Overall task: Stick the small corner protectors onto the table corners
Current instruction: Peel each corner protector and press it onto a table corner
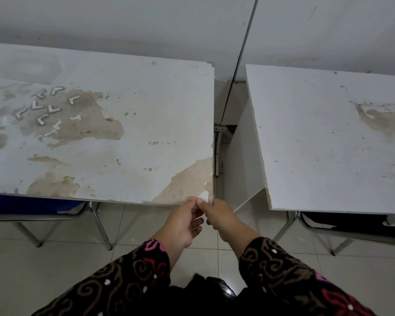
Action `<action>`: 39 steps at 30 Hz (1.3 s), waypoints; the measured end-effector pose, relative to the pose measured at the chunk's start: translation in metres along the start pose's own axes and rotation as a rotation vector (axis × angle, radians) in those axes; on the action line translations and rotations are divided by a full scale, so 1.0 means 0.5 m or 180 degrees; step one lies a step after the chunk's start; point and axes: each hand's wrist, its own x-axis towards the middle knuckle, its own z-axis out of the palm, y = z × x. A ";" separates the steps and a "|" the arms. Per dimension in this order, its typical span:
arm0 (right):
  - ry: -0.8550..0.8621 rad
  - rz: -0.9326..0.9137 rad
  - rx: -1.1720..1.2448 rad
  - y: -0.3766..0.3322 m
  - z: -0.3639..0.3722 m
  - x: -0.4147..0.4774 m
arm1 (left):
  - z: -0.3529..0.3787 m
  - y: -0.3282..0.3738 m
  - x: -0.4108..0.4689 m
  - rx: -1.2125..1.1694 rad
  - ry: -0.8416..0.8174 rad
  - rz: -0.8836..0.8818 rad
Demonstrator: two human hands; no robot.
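Observation:
A small clear corner protector (206,197) sits at the near right corner of the stained white table (128,124). My left hand (184,221) and my right hand (218,214) meet at that corner, and the fingertips of both pinch the protector against it. Several more white L-shaped protectors (46,108) lie loose on the table's far left part.
A second white table (328,142) stands to the right, across a narrow gap with a metal bracket (219,144) in it. A blue chair seat (32,205) is tucked under the left table. Chrome legs stand on the tiled floor. A white wall is behind.

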 end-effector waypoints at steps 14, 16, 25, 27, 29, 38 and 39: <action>-0.0137 0.0220 0.0612 0.008 -0.018 -0.004 | -0.003 -0.011 0.007 0.0141 -0.0058 0.0147; -0.0095 0.0246 0.0557 0.007 -0.016 0.000 | 0.005 -0.010 0.011 0.0215 0.0057 0.0172; -0.0056 0.0507 0.0457 -0.018 -0.023 0.017 | 0.013 -0.001 0.015 0.0460 0.0276 0.0157; 0.0086 0.0402 0.0175 -0.019 -0.015 0.021 | 0.014 -0.001 0.015 0.0467 0.0287 0.0150; 0.0092 0.0299 0.0006 -0.015 -0.016 0.023 | 0.014 -0.001 0.015 0.0484 0.0292 0.0158; -0.0302 -0.0006 0.0445 0.027 -0.022 0.009 | -0.004 -0.005 0.011 0.0434 0.0062 0.0076; -0.0191 -0.0069 0.0411 0.031 -0.015 0.011 | -0.004 -0.007 0.010 0.0412 0.0048 0.0084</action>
